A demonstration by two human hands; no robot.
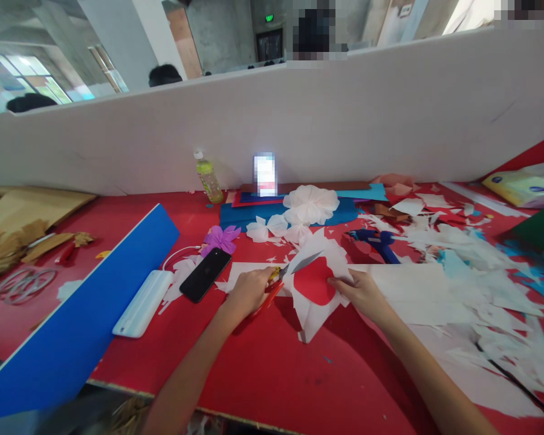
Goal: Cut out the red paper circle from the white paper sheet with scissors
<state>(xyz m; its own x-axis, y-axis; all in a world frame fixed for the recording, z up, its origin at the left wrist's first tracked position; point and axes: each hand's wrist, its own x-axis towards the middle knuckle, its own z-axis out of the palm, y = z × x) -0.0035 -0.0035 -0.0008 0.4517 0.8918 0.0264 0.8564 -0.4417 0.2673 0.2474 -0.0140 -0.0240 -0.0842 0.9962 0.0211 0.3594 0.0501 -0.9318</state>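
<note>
My left hand (249, 294) is closed around scissors (304, 261) with red and yellow handles. Their grey blades point up and right, over the edge of a sheet of white tissue paper (309, 319). A large rounded opening in that paper shows red, like the tabletop beneath. Pinched at the paper's right edge are the fingers of my right hand (365, 294). Beyond both hands lie white paper petals (276, 225) and a big ruffled white paper flower (311, 204). A purple paper flower (221, 240) rests farther left.
A black phone (205, 275) and a white power bank (144, 303) lie left, beside an upright blue board (86, 308). A blue glue gun (375, 237) sits right, among paper scraps (453, 241). At the partition (163, 145) stand a bottle (208, 178) and a lit screen (265, 175).
</note>
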